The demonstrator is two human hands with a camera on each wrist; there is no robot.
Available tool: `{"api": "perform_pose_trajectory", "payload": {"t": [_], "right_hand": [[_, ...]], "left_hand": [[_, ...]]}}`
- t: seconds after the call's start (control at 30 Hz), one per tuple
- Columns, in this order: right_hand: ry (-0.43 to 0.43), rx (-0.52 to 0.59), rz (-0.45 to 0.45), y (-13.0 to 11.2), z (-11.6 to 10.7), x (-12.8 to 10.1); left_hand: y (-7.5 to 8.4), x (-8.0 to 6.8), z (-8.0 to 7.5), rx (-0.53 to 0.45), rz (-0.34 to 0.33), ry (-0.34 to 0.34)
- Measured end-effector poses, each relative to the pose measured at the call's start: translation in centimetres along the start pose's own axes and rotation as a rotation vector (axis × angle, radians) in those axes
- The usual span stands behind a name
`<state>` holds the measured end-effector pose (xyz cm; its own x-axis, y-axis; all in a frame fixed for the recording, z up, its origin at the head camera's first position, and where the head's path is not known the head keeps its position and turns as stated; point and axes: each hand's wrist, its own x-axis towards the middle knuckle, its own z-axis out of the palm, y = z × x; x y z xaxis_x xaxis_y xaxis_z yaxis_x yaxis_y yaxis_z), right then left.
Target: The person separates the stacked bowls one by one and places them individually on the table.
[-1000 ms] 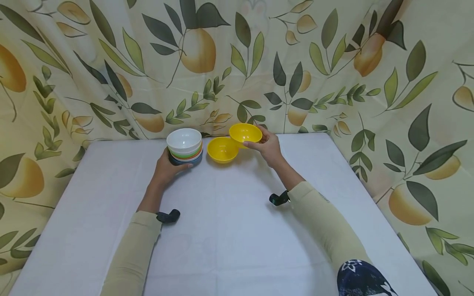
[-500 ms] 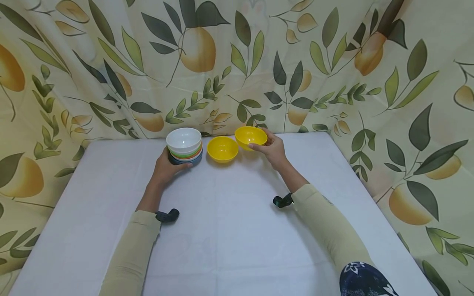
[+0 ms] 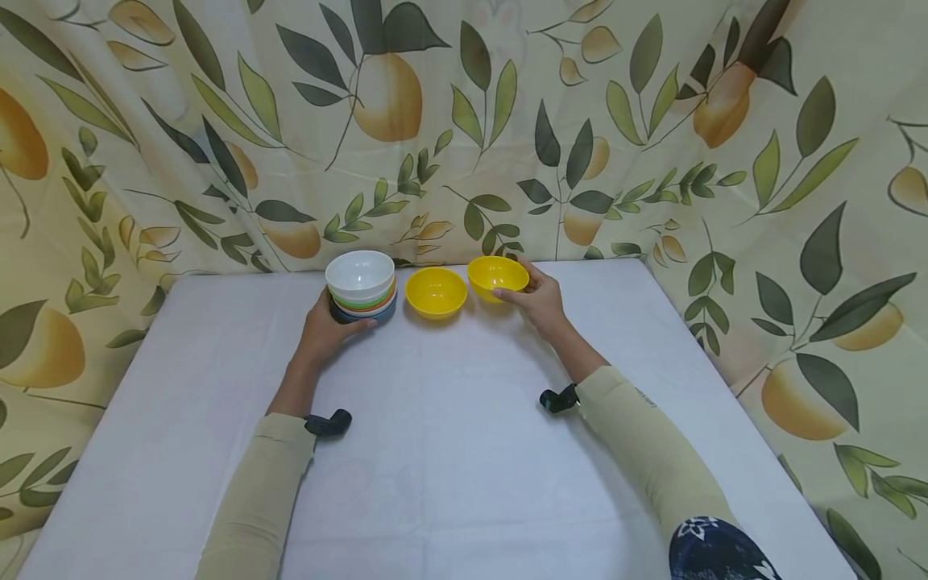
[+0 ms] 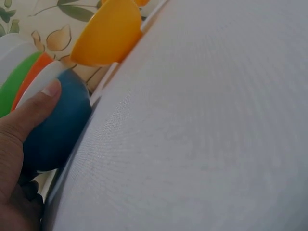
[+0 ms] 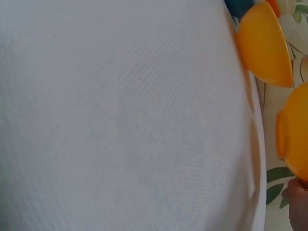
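At the far side of the tabletop (image 3: 449, 451), your right hand (image 3: 540, 303) pinches the right-hand yellow bowl (image 3: 496, 276) by its right side, just right of the middle yellow bowl (image 3: 436, 294), with your left hand (image 3: 326, 329) curled round the bowl stack (image 3: 361, 278) to the left.

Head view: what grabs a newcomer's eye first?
Probably the middle yellow bowl, near the white table's far edge, and the second yellow bowl just right of it, held by the right hand. Left of both, the left hand grips a bowl stack, white on top, blue lowest. Fruit-and-leaf cloth fills the background.
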<state>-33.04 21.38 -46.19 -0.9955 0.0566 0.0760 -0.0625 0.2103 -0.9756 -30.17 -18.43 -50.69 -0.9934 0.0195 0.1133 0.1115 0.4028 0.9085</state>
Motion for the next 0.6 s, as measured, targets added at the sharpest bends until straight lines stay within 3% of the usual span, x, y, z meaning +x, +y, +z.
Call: {"api": "perform_pose_trajectory", "payload": {"t": [0.6], "right_hand": [[-0.004,-0.08,0.048,1.2,-0.5,-0.2]], "left_hand": [[-0.2,0.0,0.0,0.006,-0.002,-0.002]]}}
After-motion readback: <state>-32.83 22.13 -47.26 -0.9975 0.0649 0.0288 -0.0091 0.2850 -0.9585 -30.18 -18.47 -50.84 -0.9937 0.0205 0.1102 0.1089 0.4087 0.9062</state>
